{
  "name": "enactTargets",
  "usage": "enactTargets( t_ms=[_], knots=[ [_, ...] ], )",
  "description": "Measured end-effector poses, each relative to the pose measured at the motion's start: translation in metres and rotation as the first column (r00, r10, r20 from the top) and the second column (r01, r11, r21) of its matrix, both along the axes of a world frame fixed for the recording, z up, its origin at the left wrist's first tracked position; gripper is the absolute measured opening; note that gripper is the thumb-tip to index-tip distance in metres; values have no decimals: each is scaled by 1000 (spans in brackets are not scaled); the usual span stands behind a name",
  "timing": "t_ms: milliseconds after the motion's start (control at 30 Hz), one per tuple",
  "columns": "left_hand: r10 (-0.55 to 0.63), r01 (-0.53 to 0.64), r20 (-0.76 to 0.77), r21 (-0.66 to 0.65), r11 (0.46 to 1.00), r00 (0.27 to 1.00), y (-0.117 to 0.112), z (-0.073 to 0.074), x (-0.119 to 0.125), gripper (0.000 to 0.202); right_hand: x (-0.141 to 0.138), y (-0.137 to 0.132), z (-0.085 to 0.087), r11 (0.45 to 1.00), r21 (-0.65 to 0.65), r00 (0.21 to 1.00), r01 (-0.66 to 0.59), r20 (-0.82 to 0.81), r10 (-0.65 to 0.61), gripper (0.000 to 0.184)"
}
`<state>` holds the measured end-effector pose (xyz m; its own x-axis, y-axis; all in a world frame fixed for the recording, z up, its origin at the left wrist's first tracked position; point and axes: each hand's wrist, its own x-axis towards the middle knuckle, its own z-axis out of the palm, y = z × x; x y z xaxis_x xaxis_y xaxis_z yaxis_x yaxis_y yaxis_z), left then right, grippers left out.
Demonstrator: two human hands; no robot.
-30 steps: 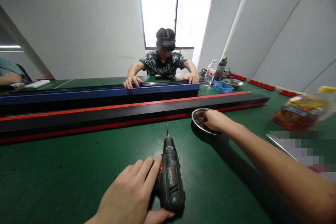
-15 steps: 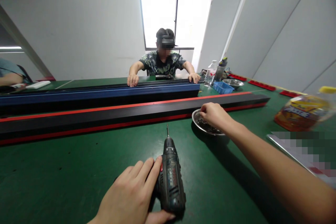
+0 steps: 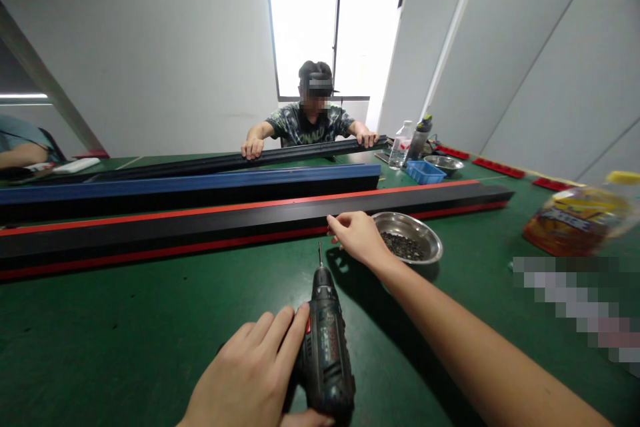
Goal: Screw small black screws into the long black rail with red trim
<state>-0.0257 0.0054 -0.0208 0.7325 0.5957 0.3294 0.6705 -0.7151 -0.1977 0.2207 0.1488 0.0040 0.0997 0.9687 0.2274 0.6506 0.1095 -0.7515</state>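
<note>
Head view: the left hand (image 3: 255,360) wraps round a drill (image 3: 327,347) on the counter (image 3: 150,333), its bit (image 3: 321,254) toward the far edge. The right hand (image 3: 359,237) hovers near the tip, beside a bowl (image 3: 435,250), fingers apparently pinched; any grip, I cannot tell. Probably loading the bit, which calls for careful alignment.

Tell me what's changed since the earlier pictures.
The right hand has left the metal bowl, moving left toward the drill bit; whether it holds anything is unclear. The co-worker's hands have moved the black strip away from the blue bar. The left hand stays on the drill.
</note>
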Motion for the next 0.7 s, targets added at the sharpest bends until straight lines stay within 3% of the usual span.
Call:
enactTargets(
  t_ms=[67,167,300,500,700],
  knots=[
    [-16,16,4,28,999,1000,0,-1,-1,102,-7,4,-16,1000,1,999,23,-25,-23,45],
    [-41,39,23,71,997,999,2,-3,-2,100,-11,10,-39,998,-29,979,48,-197,-53,47],
    [-25,22,40,63,998,999,3,-4,-2,95,-11,15,-56,999,-30,938,16,-346,-25,49],
    [23,-21,27,-61,998,999,-1,-2,1,100,-10,13,-61,999,23,938,-37,-345,43,53],
    [11,-12,-13,-36,999,1000,-3,-1,1,101,-10,9,-59,996,50,938,-78,-334,90,53]
  ],
)
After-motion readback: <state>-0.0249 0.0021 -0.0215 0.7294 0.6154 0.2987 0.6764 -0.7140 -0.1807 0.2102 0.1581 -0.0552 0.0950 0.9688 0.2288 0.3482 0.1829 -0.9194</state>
